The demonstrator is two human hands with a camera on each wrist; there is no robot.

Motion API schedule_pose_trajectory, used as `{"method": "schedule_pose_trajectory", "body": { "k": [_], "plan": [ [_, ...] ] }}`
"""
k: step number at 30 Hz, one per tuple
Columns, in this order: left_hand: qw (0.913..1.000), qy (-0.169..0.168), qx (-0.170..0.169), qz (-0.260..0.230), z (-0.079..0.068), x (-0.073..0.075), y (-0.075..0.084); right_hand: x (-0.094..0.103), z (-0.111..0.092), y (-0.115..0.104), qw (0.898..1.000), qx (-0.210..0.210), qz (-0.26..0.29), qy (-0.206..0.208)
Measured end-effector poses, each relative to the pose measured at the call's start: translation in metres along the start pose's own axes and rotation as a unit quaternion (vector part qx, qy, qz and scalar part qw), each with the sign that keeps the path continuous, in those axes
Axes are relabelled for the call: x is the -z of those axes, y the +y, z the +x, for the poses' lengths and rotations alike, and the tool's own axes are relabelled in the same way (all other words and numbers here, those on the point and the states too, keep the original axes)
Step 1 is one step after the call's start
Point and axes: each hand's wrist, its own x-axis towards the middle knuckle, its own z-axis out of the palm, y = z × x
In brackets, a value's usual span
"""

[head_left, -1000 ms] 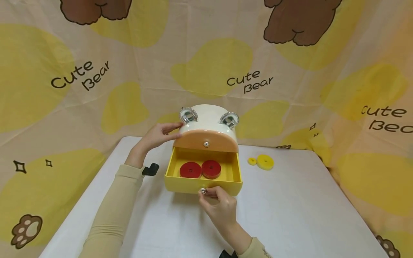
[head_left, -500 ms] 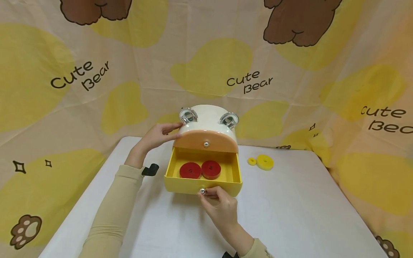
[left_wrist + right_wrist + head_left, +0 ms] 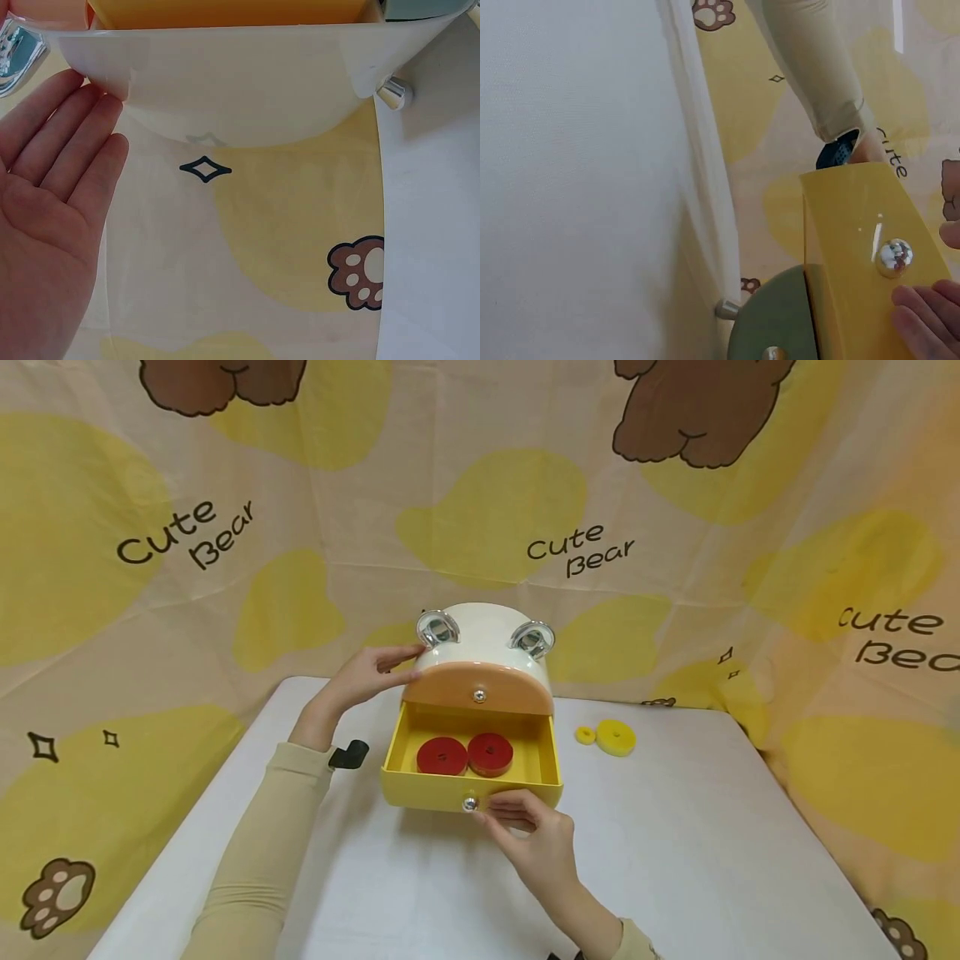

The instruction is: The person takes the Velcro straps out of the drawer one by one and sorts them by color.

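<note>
A small frog-like chest of drawers [image 3: 483,625] with a white top and silver eyes stands on the table. Its yellow middle drawer [image 3: 408,788] is pulled out and holds two red discs [image 3: 441,756]. My left hand [image 3: 360,678] rests its extended fingers against the chest's left side, near the silver eye. Just right of the drawer's silver knob [image 3: 470,804], my right hand [image 3: 538,843] has its fingertips at the drawer front. The right wrist view shows those fingers [image 3: 922,319] extended and apart from the knob.
Two yellow discs, one large [image 3: 616,737] and one small [image 3: 586,735], lie right of the chest. Above the drawer is a shut orange drawer [image 3: 450,687]; below it, a green drawer front [image 3: 776,319]. A printed cloth [image 3: 480,527] hangs behind the white table [image 3: 675,843].
My right hand has let go of the silver knob and shifted slightly right. The left hand and the pulled-out drawer look the same.
</note>
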Motion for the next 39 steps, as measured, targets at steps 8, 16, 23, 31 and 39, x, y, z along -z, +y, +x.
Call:
{"method": "schedule_pose_trajectory", "body": {
  "k": [8, 16, 23, 31, 39],
  "plan": [
    [1.0, 0.001, -0.004, -0.001, 0.001, 0.0, 0.0, 0.021, 0.008, -0.032, 0.996, -0.072, 0.05, -0.006],
    [1.0, 0.0, -0.002, -0.001, 0.001, 0.0, -0.001, 0.048, 0.02, -0.028, 0.989, -0.129, 0.069, -0.022],
    [1.0, 0.001, 0.0, -0.007, 0.002, 0.0, -0.002, 0.068, 0.039, -0.028, 0.987, -0.154, 0.038, -0.039],
    [1.0, 0.0, 0.0, -0.009, 0.002, 0.0, -0.002, 0.073, 0.061, -0.019, 0.981, -0.178, -0.014, -0.079],
    [0.9999, -0.001, 0.002, -0.011, 0.002, 0.0, -0.001, 0.066, 0.082, -0.017, 0.974, -0.188, -0.03, -0.126]
  ]
}}
